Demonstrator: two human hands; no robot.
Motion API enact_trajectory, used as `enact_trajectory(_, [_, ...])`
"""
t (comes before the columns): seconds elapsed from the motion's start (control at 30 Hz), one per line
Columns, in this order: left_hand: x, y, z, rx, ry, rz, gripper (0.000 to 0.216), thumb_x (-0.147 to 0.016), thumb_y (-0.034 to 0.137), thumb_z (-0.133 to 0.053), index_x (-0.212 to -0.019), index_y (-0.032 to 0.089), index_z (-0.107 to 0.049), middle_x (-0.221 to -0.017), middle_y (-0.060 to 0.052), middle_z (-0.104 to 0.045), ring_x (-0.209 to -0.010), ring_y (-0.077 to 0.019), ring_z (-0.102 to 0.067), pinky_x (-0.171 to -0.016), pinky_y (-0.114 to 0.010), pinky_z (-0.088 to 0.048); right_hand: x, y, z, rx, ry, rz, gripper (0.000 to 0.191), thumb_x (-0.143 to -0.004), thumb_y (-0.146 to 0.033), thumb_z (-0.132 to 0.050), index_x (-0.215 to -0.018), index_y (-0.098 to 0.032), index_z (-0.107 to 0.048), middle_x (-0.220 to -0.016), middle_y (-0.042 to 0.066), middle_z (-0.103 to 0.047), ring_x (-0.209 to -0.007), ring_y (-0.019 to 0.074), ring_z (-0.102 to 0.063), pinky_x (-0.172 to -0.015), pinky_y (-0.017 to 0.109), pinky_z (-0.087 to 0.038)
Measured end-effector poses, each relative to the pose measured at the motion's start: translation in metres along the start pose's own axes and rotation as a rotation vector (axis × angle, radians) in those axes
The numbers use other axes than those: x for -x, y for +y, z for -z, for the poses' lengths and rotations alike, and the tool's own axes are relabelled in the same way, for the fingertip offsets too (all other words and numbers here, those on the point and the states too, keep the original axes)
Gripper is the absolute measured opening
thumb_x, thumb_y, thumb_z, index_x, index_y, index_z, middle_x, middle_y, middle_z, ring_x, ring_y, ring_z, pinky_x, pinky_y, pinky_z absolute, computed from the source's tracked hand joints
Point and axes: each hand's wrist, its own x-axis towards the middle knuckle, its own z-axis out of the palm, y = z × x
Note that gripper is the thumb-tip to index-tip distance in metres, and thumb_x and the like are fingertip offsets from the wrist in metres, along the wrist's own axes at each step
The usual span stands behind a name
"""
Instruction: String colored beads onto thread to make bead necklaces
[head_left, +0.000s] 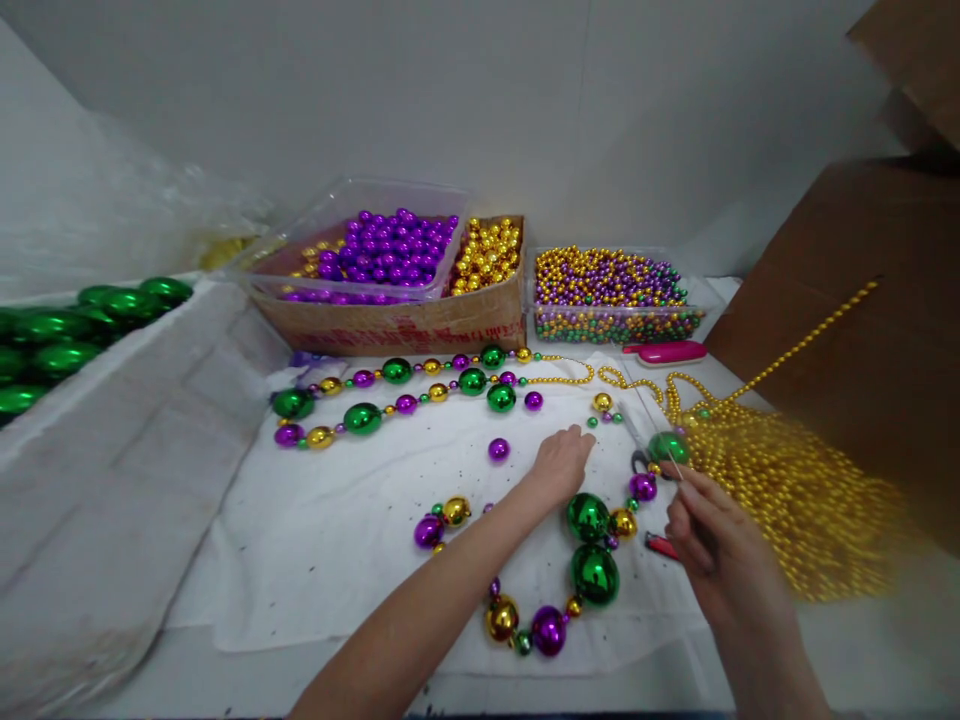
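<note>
My left hand [561, 462] reaches across the white cloth [352, 540], fingers curled together near some small green beads [604, 419]; what it pinches, if anything, is too small to see. My right hand [709, 535] pinches a thin needle or wire [654, 425] that runs up through a green bead [667, 446]. A strand of large green, gold and purple beads [585, 575] curves between my hands. A loose purple bead [499, 449] lies left of my left hand.
A finished bead strand [397, 392] lies at the back of the cloth. Behind it stand bins of purple beads [390, 245], gold beads [487, 252] and mixed small beads [611, 295]. Gold bead strings [787, 495] heap at right. Green balls [67, 330] fill a box at left. A pink tool [667, 352].
</note>
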Motion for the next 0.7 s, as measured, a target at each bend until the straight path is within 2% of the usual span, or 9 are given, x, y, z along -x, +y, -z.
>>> enact_trajectory(0.07, [0.0, 0.003, 0.007, 0.067, -0.023, 0.051, 0.014, -0.065, 0.011, -0.068, -0.06, 0.019, -0.058, -0.069, -0.003, -0.051, -0.08, -0.0201, -0.051, -0.079, -0.031, -0.04, 0.004, 0.004, 0.008, 0.064, 0.04, -0.014, 0.037, -0.074, -0.036, -0.069, -0.105, -0.015, -0.066, -0.05, -0.004, -0.047, -0.039, 0.0034, -0.024, -0.038, 0.017, -0.018])
enact_trajectory(0.13, [0.002, 0.01, 0.017, 0.158, -0.055, 0.11, 0.003, -0.071, 0.017, -0.065, -0.073, 0.017, -0.063, -0.07, -0.003, -0.054, -0.071, -0.0165, -0.053, -0.071, -0.03, -0.043, 0.01, 0.007, 0.015, 0.17, 0.095, -0.026, 0.04, -0.073, -0.038, -0.069, -0.105, -0.014, -0.067, -0.051, -0.002, -0.049, -0.045, 0.0069, -0.034, -0.04, 0.017, -0.023])
enact_trajectory(0.2, [0.006, 0.018, 0.027, 0.259, -0.083, 0.153, 0.015, -0.08, 0.025, -0.058, -0.091, 0.016, -0.064, -0.076, -0.004, -0.058, -0.067, -0.0138, -0.055, -0.066, -0.028, -0.045, 0.018, 0.011, 0.019, 0.294, 0.136, -0.043, 0.042, -0.074, -0.041, -0.067, -0.106, -0.014, -0.067, -0.052, -0.001, -0.048, -0.052, 0.0106, -0.041, -0.045, 0.018, -0.03])
enact_trajectory(0.27, [0.012, 0.027, 0.037, 0.454, -0.093, 0.199, 0.021, -0.083, 0.027, -0.057, -0.099, 0.015, -0.063, -0.08, -0.006, -0.06, -0.07, -0.0126, -0.058, -0.066, -0.026, -0.046, 0.027, 0.015, 0.022, 0.409, 0.136, -0.048, 0.043, -0.076, -0.044, -0.065, -0.106, -0.014, -0.068, -0.052, -0.001, -0.047, -0.055, 0.0123, -0.043, -0.049, 0.02, -0.034])
enact_trajectory(0.4, [0.022, 0.036, 0.048, 0.844, -0.051, 0.311, 0.015, -0.079, 0.018, -0.063, -0.093, 0.013, -0.065, -0.081, -0.007, -0.062, -0.073, -0.0126, -0.06, -0.069, -0.024, -0.047, 0.042, 0.02, 0.026, 0.595, 0.062, 0.001, 0.044, -0.079, -0.049, -0.058, -0.107, -0.017, -0.069, -0.05, -0.001, -0.048, -0.054, 0.0141, -0.045, -0.05, 0.023, -0.034])
enact_trajectory(0.57, [0.028, 0.036, 0.05, 0.889, -0.024, 0.317, 0.013, -0.081, 0.015, -0.06, -0.092, 0.013, -0.066, -0.081, -0.008, -0.064, -0.072, -0.0128, -0.061, -0.072, -0.026, -0.047, 0.051, 0.022, 0.029, 0.701, -0.046, 0.026, 0.047, -0.082, -0.052, -0.053, -0.112, -0.018, -0.067, -0.051, -0.001, -0.052, -0.056, 0.0158, -0.051, -0.064, 0.028, -0.041])
enact_trajectory(0.7, [0.033, 0.035, 0.052, 0.909, -0.058, 0.289, 0.015, -0.082, 0.017, -0.059, -0.094, 0.012, -0.067, -0.08, -0.007, -0.062, -0.071, -0.0128, -0.06, -0.07, -0.026, -0.047, 0.054, 0.023, 0.026, 0.717, -0.03, 0.025, 0.047, -0.082, -0.052, -0.052, -0.112, -0.019, -0.067, -0.05, -0.002, -0.051, -0.056, 0.0154, -0.051, -0.064, 0.027, -0.041])
